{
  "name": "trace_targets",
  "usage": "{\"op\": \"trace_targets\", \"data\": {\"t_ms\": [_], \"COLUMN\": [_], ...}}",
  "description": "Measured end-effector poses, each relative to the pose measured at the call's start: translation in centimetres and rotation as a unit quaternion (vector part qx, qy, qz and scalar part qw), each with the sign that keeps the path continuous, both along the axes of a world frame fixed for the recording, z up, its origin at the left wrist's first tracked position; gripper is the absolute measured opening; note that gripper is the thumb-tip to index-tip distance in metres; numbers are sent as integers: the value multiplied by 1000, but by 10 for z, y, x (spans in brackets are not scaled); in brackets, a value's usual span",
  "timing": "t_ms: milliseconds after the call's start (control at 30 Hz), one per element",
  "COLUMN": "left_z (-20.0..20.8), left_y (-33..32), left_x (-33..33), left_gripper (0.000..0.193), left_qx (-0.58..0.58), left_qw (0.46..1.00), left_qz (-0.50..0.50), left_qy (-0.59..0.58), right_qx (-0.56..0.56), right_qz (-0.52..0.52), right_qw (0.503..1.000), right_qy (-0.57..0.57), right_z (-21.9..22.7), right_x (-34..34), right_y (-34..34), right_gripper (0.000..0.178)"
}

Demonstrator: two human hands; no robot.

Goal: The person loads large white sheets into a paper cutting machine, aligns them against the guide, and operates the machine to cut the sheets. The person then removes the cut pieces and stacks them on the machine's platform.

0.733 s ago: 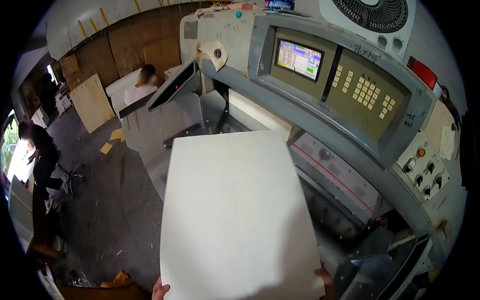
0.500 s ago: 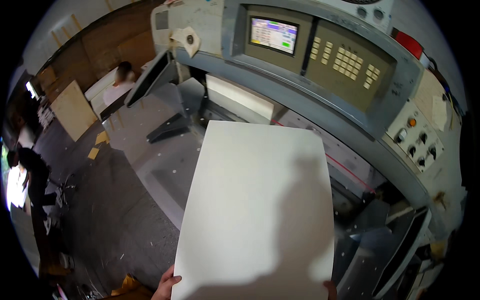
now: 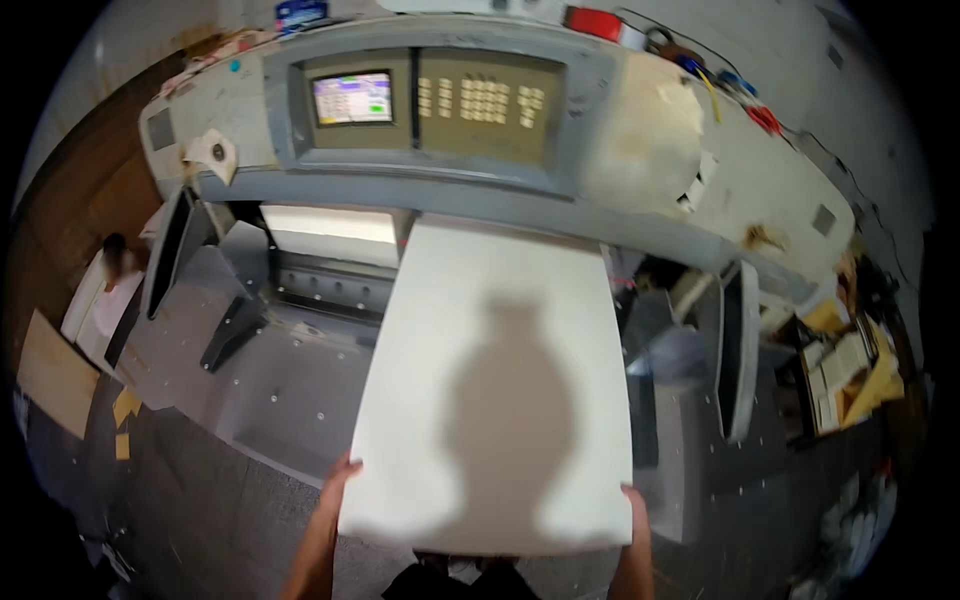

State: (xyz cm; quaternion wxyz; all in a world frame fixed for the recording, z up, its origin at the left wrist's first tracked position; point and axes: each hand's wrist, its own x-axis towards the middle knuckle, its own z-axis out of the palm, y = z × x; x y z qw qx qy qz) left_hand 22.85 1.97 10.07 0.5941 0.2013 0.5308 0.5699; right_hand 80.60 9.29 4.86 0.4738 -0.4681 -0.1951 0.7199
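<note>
A large white sheet or stack of paper (image 3: 410, 390) stretches away from me over the metal table (image 3: 270, 385) of a grey cutting machine. Its far edge reaches the machine's opening, and a shadow falls across it. My left hand (image 3: 343, 480) grips its left edge near the close corner, fingers mostly underneath. On the opposite edge my right hand (image 3: 635, 508) is closed in the same way. How thick the paper is, I cannot tell. Another white block of paper (image 3: 330, 230) sits inside the opening, left of the far edge.
Above the opening is a control panel with a lit screen (image 3: 352, 99) and rows of keys (image 3: 484, 100). Upright dark guards (image 3: 737, 350) flank the table. A box of papers (image 3: 840, 375) stands at right. A person (image 3: 112, 290) is at far left, near a leaning board (image 3: 58, 375).
My view has turned right and levelled with the machine. The paper's far edge now reaches the machine's opening, and both hands and forearms show more fully, still holding its sides.
</note>
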Motion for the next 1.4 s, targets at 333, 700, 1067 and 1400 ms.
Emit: {"op": "trace_targets", "data": {"t_ms": [333,700,1067,1400], "left_z": [-17,-68,2,-77], "left_y": [77,-17,53,104], "left_x": [-20,79,235,186], "left_gripper": [57,69,83,80], "left_qx": [8,166,79,224], "left_qw": [996,892,820,851], "left_qz": [-67,418,564,476], "left_qy": [-51,41,-51,-1], "right_qx": [25,311,401,369], "right_qz": [25,128,178,226], "right_qw": [999,879,703,709], "right_qy": [-22,-338,-560,-557], "right_z": [39,-45,10,-48], "right_x": [-36,70,-33,-26], "right_y": [41,2,-21,20], "right_gripper": [55,65,46,50]}}
